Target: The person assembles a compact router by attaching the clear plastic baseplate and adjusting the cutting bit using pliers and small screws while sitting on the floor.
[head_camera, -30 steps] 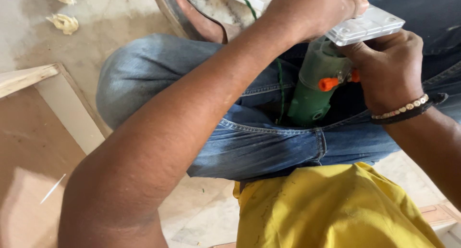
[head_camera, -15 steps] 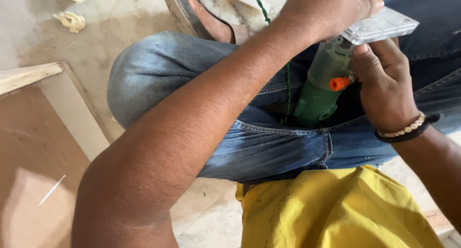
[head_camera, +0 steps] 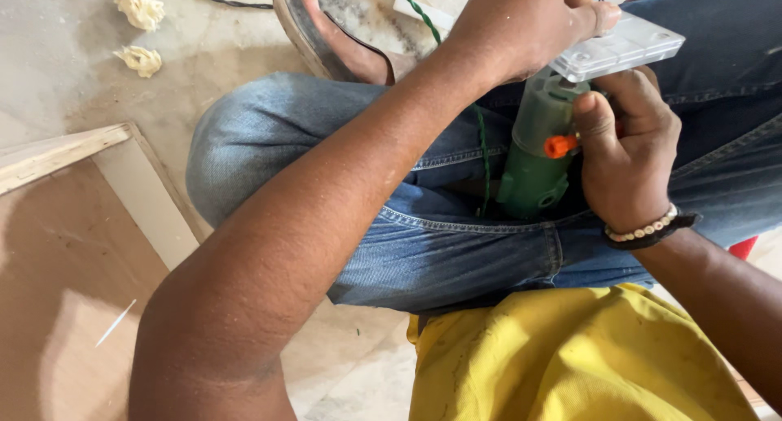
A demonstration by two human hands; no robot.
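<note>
Head view: right hand [head_camera: 627, 156] is wrapped shut round the green power tool [head_camera: 538, 156], fingers curled over the body, thumb lying just beside the orange switch [head_camera: 560, 146]. The tool rests in the lap on blue jeans [head_camera: 456, 250], w/ its lower end below the grip, pointing toward the waist. A beaded bracelet & dark band [head_camera: 648, 230] sit on the wrist just behind the grip.

Left hand [head_camera: 521, 26] comes in across the frame, forearm over the knee, and is closed on the clear plastic plate [head_camera: 619, 50], thumb pressed on its top face. The plate sits directly above the right-hand grip, touching the tool's top end (exact join hidden by fingers).

A green twisted cord [head_camera: 419, 10] runs from left of the grips up past the left wrist. Beyond the left hand, a foot in a sandal [head_camera: 326, 34] rests on the dusty floor. Well left of both grips: a wooden board [head_camera: 73, 250] w/ pale edge strip, and two crumpled pale scraps [head_camera: 138, 10] at far corner. Yellow shirt [head_camera: 570, 356] is below the right wrist.
</note>
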